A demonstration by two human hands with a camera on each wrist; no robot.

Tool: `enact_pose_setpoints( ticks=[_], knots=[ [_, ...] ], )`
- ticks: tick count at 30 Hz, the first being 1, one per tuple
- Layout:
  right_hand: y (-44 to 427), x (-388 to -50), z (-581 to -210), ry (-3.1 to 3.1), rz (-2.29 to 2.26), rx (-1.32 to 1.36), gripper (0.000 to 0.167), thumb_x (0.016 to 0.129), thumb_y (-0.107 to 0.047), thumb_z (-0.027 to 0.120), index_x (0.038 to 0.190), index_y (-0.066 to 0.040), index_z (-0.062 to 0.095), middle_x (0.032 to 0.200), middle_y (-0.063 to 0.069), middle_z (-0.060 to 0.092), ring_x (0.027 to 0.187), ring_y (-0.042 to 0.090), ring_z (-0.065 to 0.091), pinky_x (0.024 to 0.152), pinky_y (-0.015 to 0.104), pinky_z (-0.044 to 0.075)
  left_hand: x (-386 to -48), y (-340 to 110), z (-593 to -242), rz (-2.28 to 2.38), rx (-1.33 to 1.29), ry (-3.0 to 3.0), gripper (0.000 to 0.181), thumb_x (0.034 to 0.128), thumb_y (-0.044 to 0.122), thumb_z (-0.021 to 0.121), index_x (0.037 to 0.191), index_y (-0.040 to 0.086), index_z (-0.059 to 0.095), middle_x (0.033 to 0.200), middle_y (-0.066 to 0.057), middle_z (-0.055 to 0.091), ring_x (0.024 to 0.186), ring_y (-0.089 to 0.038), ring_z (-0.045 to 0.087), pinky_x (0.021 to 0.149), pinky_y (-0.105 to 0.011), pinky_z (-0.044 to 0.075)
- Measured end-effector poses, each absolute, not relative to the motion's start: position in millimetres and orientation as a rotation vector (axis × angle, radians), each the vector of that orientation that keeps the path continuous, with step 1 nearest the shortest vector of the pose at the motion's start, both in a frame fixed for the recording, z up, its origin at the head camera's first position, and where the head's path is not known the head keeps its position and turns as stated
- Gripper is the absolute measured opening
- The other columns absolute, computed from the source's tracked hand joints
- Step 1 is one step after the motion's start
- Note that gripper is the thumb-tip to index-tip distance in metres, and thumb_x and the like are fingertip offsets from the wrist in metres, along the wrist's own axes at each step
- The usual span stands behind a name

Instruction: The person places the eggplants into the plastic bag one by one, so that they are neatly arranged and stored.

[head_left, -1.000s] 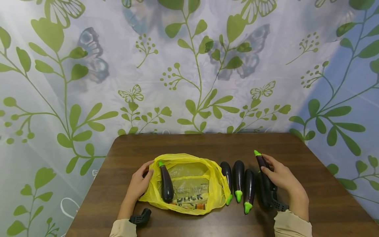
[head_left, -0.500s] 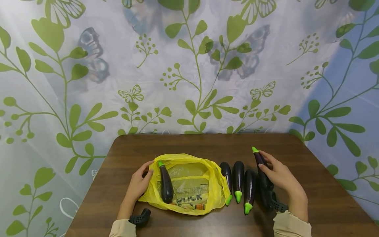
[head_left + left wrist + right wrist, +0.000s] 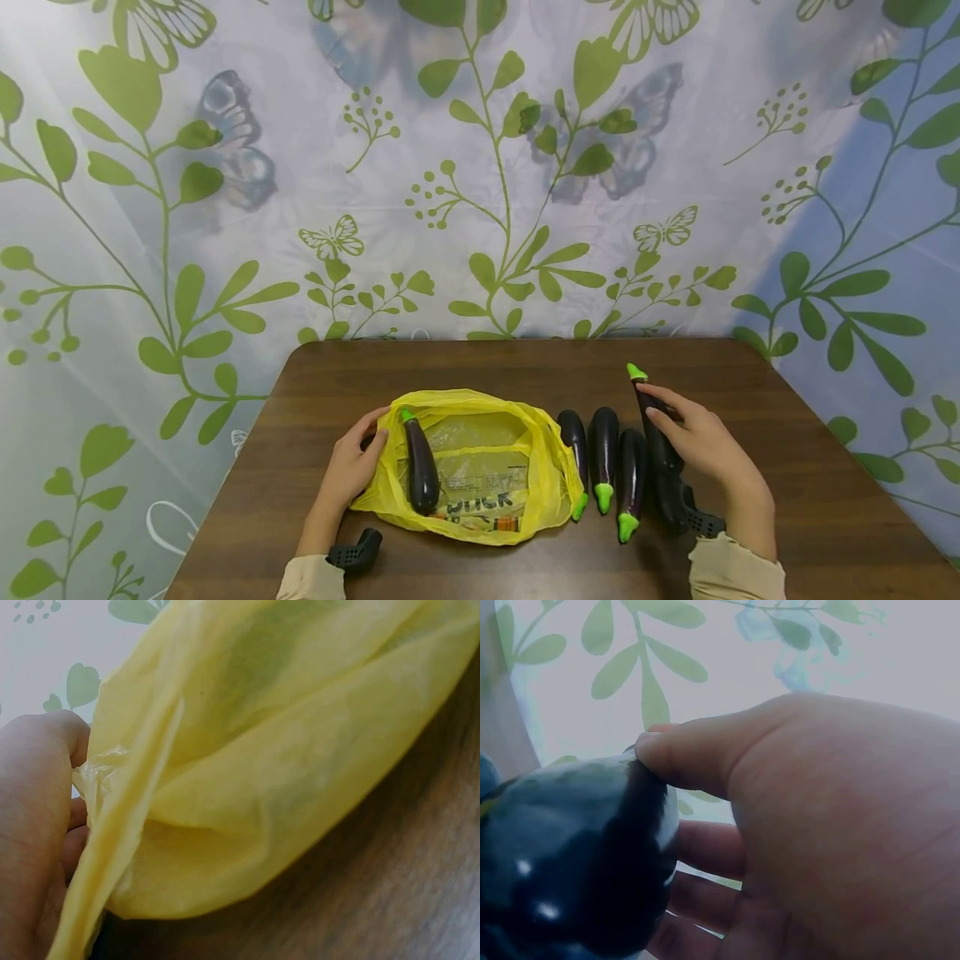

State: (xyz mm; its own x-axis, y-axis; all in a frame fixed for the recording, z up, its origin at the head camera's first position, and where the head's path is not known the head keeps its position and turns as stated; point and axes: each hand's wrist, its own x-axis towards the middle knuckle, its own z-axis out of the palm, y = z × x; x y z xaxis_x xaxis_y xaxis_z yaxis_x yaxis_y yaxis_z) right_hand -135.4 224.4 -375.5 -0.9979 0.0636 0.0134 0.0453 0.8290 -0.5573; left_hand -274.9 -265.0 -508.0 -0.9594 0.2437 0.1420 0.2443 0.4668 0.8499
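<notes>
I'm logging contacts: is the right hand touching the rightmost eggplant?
Touching. The right wrist view shows the right hand with its thumb tip on the rightmost eggplant and fingers against its side.

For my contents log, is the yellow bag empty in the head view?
No, an eggplant with a green cap lies inside the yellow bag.

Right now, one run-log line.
left hand: holds yellow plastic bag | right hand: grips long dark-purple eggplant | in bag: one eggplant

Brown wood-grain table (image 3: 510,367), open yellow bag (image 3: 480,462) nearer left edge, three dark eggplants (image 3: 603,446) between bag and right edge
</notes>
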Motion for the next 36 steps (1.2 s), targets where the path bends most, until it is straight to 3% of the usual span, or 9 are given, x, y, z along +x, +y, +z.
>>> enact_pose_setpoints(
  ticks=[7, 18, 23, 26, 36],
  knots=[
    [219.4, -135.3, -373.1, -2.973, 0.894, -0.084, 0.052, 0.11, -0.035, 0.049, 0.156, -0.01, 0.044, 0.149, 0.032, 0.05, 0.124, 0.055, 0.056, 0.091, 0.069, 0.048, -275.2, -264.7, -508.1, -1.563, -0.443, -2.694, 0.041, 0.1073, 0.024, 0.058, 0.148, 0.022, 0.056, 0.139, -0.014, 0.064, 0.124, -0.03, 0.062, 0.1, -0.051, 0.05],
    [211.7, -136.5, -367.1, -2.953, 0.958, -0.092, 0.057, 0.109, -0.037, 0.051, 0.16, -0.014, 0.038, 0.156, 0.032, 0.041, 0.123, 0.056, 0.058, 0.092, 0.069, 0.05, -275.3, -264.9, -508.3, -1.559, -0.445, -2.692, 0.041, 0.1071, 0.023, 0.058, 0.148, 0.023, 0.056, 0.138, -0.015, 0.064, 0.123, -0.031, 0.062, 0.099, -0.051, 0.05],
    [210.3, -138.2, -366.0, -2.94, 0.969, -0.091, 0.06, 0.109, -0.038, 0.052, 0.163, -0.019, 0.033, 0.152, 0.033, 0.046, 0.123, 0.053, 0.059, 0.082, 0.055, 0.056, -276.2, -264.9, -508.9, -1.561, -0.441, -2.695, 0.041, 0.107, 0.023, 0.058, 0.148, 0.023, 0.056, 0.139, -0.014, 0.064, 0.125, -0.031, 0.062, 0.1, -0.052, 0.049],
    [209.3, -139.1, -365.9, -2.935, 0.983, -0.093, 0.062, 0.108, -0.038, 0.053, 0.164, -0.021, 0.031, 0.148, 0.033, 0.048, 0.116, 0.048, 0.062, 0.075, 0.044, 0.053, -276.7, -265.0, -509.6, -1.562, -0.441, -2.697, 0.041, 0.1071, 0.024, 0.058, 0.148, 0.023, 0.056, 0.139, -0.014, 0.064, 0.125, -0.031, 0.061, 0.101, -0.052, 0.049],
    [202.2, -140.6, -365.0, -2.92, 0.965, -0.03, 0.061, 0.108, -0.037, 0.053, 0.163, -0.021, 0.032, 0.151, 0.032, 0.047, 0.127, 0.055, 0.056, 0.087, 0.062, 0.055, -276.5, -264.9, -509.3, -1.562, -0.448, -2.69, 0.041, 0.1069, 0.024, 0.058, 0.148, 0.023, 0.056, 0.138, -0.013, 0.065, 0.123, -0.029, 0.063, 0.099, -0.049, 0.051]
  ],
)
